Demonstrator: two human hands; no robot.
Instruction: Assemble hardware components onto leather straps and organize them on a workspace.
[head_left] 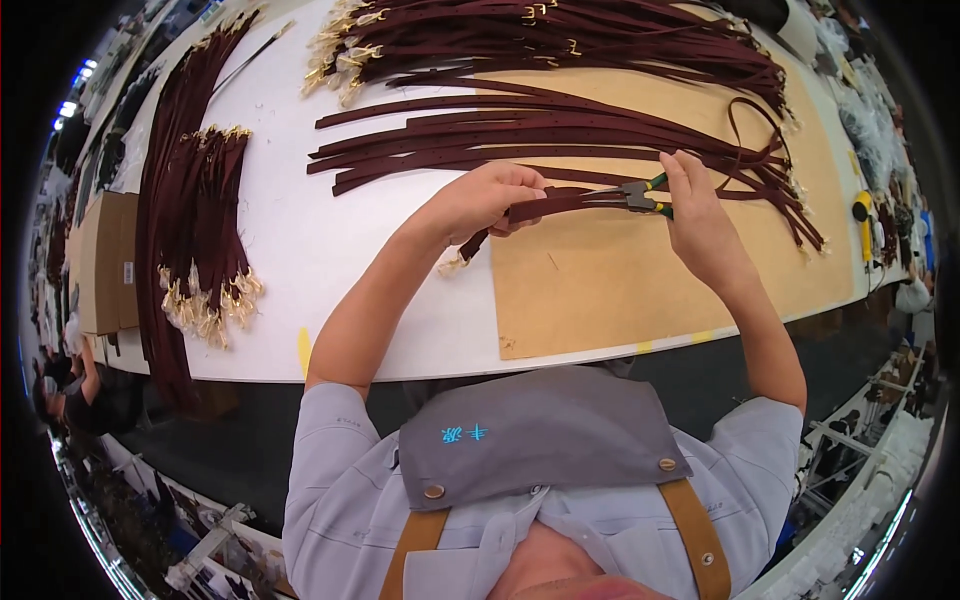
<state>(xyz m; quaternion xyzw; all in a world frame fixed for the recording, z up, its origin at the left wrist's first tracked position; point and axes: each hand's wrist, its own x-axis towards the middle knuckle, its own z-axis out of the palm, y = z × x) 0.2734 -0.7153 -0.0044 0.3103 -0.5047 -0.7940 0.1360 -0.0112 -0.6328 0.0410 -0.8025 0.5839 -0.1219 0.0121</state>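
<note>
Over the table's middle, my left hand [497, 200] closes on a dark red leather strap [560, 206], fingers wrapped around it. One end of that strap hangs below the hand, with a pale gold fitting at its tip. My right hand [705, 225] grips pliers [637, 196] with green and yellow handles. Their slim grey jaws point left and meet the strap; whether they clamp it I cannot tell. Just beyond both hands, several loose dark red straps [440, 137] lie roughly side by side, punched with small holes.
A thick pile of straps [560, 35] with gold buckles lies at the back. Bundled straps [210, 200] hang near the left edge beside a cardboard box [108, 262]. Brown board [620, 300] covers part of the white table [420, 320]. A yellow tool [862, 207] lies far right.
</note>
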